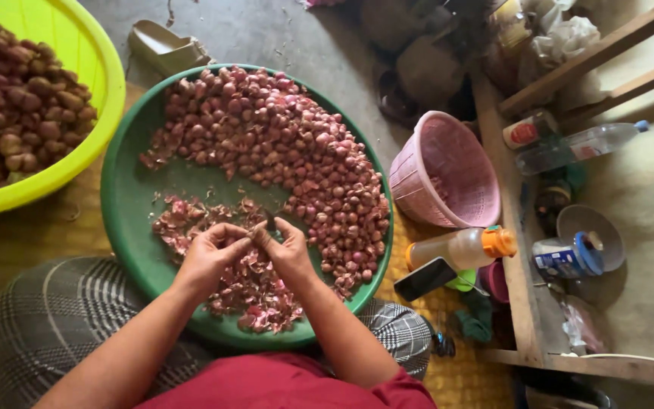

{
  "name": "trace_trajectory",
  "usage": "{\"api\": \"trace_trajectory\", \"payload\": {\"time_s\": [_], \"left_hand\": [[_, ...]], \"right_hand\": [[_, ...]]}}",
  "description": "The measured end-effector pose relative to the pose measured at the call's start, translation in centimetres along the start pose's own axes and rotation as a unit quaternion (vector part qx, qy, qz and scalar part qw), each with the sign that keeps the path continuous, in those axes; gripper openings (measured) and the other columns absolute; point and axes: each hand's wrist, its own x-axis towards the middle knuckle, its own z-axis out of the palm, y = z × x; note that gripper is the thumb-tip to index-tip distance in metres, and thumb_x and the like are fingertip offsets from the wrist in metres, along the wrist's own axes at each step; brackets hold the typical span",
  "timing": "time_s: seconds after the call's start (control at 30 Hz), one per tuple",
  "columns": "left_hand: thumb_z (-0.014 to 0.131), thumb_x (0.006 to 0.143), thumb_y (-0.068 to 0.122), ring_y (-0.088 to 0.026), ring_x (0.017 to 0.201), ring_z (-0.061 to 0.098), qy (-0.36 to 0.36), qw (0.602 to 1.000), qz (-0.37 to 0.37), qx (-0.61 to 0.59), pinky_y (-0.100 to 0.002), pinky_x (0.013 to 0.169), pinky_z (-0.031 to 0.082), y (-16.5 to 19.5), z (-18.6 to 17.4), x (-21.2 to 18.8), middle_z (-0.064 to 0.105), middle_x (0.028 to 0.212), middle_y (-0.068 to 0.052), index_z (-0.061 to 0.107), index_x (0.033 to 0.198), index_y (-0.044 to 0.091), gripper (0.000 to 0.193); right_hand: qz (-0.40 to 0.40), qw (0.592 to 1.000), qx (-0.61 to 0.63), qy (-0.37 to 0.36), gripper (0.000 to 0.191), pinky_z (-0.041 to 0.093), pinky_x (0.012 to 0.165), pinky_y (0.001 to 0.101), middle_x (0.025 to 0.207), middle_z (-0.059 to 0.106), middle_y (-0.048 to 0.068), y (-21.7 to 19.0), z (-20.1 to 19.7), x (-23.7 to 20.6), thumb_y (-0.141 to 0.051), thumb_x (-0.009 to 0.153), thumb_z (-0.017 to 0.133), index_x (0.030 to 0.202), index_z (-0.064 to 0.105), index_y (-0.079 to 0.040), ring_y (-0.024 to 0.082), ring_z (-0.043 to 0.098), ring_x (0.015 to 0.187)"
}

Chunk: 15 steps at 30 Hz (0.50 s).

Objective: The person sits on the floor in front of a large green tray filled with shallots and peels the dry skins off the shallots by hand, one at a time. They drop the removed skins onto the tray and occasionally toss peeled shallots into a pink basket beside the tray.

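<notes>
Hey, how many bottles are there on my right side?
3. A bottle with an orange cap lies beside the pink basket; a clear bottle with a blue cap lies on the wooden frame; a small red-labelled one sits next to it. Clutter may hide more.

- A pink basket (443, 170) lies tipped on its side on the floor; it serves as the landmark here.
- Just below the pink basket lies a plastic bottle (459, 248) with an orange cap, and a dark phone (425, 279) touches its lower end.
- Right of the pink basket runs a wooden frame (510, 220); beyond it lies a clear bottle (578, 145) with a blue cap.
- Far left of the pink basket stands a yellow-green basin (77, 113) heaped with brown unpeeled bulbs (17, 106).
- Up and left of the pink basket lies a beige sandal (166, 48).
</notes>
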Motion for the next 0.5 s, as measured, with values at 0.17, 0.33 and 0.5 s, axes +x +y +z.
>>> {"api": "trace_trajectory", "payload": {"time_s": [0.17, 0.33, 0.5], "left_hand": [[0.074, 0.092, 0.012, -0.004, 0.068, 0.057, -0.014, 0.999, 0.04, -0.023, -0.02, 0.056, 0.046, 0.0, -0.2, -0.3, 0.067, 0.081, 0.001, 0.071, 0.104, 0.004, 0.014], [0.071, 0.095, 0.013, -0.006, 0.065, 0.06, 0.006, 0.999, 0.003, -0.04, -0.022, 0.054, 0.048, 0.2, -0.2, -0.3, 0.069, 0.08, 0.0, 0.068, 0.1, 0.004, 0.01], [0.07, 0.096, 0.01, -0.01, 0.063, 0.062, -0.012, 0.988, 0.013, -0.152, -0.026, 0.053, 0.052, 0.3, -0.4, -0.2, 0.066, 0.079, -0.003, 0.063, 0.101, 0.003, 0.012]], "right_hand": [[0.029, 0.999, -0.014, -0.019, 0.019, 0.041, 0.054, 0.0207, 0.076, 0.064, -0.003, -1.0, -0.3, -0.7, -0.018, 0.098, 0.07, 0.11, 0.071, -0.003, 0.004, 0.055, 0.062], [0.022, 0.999, -0.013, -0.036, 0.032, 0.043, 0.061, 0.0202, 0.089, 0.065, -0.001, -1.0, -0.6, -1.1, -0.019, 0.103, 0.063, 0.13, 0.062, -0.002, 0.004, 0.055, 0.071], [-0.007, 0.996, -0.035, -0.085, 0.042, 0.044, 0.066, 0.019, 0.094, 0.064, 0.001, -0.7, -0.5, -1.6, -0.021, 0.108, 0.05, 0.147, 0.05, -0.005, 0.004, 0.053, 0.074]]}}
